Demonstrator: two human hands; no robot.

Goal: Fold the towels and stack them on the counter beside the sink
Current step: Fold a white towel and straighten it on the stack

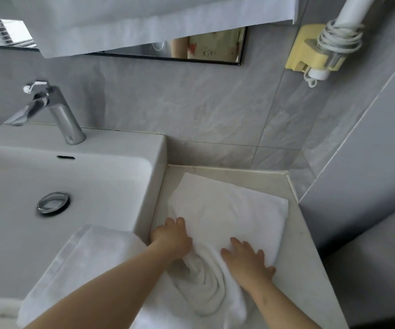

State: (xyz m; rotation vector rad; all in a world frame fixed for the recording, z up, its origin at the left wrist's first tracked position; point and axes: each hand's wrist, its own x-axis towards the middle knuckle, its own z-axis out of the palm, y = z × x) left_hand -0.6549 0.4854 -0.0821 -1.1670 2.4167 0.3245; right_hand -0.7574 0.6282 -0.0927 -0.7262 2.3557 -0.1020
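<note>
Grip check first: the right hand [248, 260] has no grip at all, fingers spread flat and pressing the towel [227, 210] onto the worktop [298, 269] just right of the sink [144, 143]. The left hand [171, 236] sits at the towel's left edge, but its fingers are foreshortened, so I can't tell if it pinches the cloth or only presses.

What could go wrong: there's a bunched-up roll [203, 283] of the same towel between the two hands. Fold over that and you probably get a lumpy bundle that won't stack flat. The near end also lies by the worktop's front edge, so a hard swipe could drag it off.

Containers: only the sink basin, with nothing in it but the drain plug [52, 203]. A second towel [80, 269] is draped over its front rim, and I'd guess it could slide in and get wet.
</note>
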